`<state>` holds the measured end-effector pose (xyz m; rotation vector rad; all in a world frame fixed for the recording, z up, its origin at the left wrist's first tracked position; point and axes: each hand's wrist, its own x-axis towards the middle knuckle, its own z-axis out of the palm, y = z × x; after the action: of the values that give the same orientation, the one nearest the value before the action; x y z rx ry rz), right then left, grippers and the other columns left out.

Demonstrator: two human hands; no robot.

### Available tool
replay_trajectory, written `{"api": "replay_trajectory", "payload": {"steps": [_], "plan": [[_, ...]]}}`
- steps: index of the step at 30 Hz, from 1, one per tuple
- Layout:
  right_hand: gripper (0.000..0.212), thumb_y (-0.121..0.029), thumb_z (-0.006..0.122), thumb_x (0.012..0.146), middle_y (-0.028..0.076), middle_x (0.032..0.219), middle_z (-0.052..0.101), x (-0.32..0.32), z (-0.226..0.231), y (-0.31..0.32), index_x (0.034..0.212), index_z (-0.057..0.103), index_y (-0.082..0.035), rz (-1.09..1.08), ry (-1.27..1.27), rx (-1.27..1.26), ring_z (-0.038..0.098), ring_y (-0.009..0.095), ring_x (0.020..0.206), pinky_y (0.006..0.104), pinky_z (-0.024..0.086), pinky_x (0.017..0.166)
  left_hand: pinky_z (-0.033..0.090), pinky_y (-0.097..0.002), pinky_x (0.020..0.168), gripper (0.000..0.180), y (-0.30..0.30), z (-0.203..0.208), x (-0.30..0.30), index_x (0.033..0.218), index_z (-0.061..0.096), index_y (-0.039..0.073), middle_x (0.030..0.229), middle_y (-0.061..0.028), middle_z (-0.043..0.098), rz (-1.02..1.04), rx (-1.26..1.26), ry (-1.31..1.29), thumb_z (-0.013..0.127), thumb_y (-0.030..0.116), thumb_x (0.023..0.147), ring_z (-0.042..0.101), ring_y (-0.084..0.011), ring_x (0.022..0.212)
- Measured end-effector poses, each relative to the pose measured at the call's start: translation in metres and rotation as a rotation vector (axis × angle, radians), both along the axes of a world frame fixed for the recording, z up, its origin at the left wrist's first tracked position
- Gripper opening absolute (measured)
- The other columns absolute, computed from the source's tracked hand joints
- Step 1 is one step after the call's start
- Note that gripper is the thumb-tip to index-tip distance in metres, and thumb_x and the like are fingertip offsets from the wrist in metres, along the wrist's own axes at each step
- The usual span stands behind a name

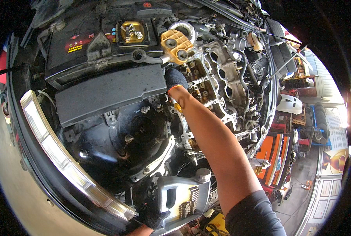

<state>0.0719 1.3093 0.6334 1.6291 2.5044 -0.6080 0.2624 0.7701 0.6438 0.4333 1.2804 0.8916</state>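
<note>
My right hand (175, 78), in a dark knit glove with an orange cuff, reaches down beside the exposed cylinder head (201, 84). Its fingers are hidden between the head and the black cover next to it. Just above it sits a tan plastic part (176, 45) with two round holes, close to a ratchet-like tool head (138, 55). Low in the view, my left hand (154, 219), also gloved, grips the lower left edge of a grey plastic jug (166, 181). The jug's side is cut away, and several bolts (189, 202) lie in rows inside it.
A yellowish cut container (132, 32) with loose bolts rests on the black battery (77, 49). A long headlight (61, 153) runs down the left. Hoses and metal parts crowd the engine bay. An orange tool cart (266, 159) stands at the right, beyond the car.
</note>
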Motion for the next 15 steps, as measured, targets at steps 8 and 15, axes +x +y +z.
{"api": "replay_trajectory", "payload": {"steps": [8,15], "plan": [[0.032,-0.031,0.068,0.092,0.027,0.117,0.073,0.008,-0.012,0.000,0.113,0.075,-0.007,-0.059,0.037,0.047,0.069,0.046,0.114,0.0533,0.057,0.091,0.032,-0.0486,0.122,0.096,0.003,-0.001,-0.002,0.159,0.041,0.004,0.154,-0.0221,0.053,0.006,0.004,-0.007,0.084,0.037,0.080,0.047,-0.0389,0.143],[0.031,-0.031,0.066,0.092,0.027,0.112,0.074,0.013,-0.031,0.011,0.109,0.077,-0.007,0.058,-0.059,0.156,0.071,0.046,0.107,0.0540,0.059,0.086,0.032,-0.0491,0.123,0.096,0.003,0.002,-0.004,0.159,0.041,0.004,0.154,-0.0228,0.053,0.002,-0.005,-0.025,0.083,0.039,0.081,0.046,-0.0394,0.144]]}}
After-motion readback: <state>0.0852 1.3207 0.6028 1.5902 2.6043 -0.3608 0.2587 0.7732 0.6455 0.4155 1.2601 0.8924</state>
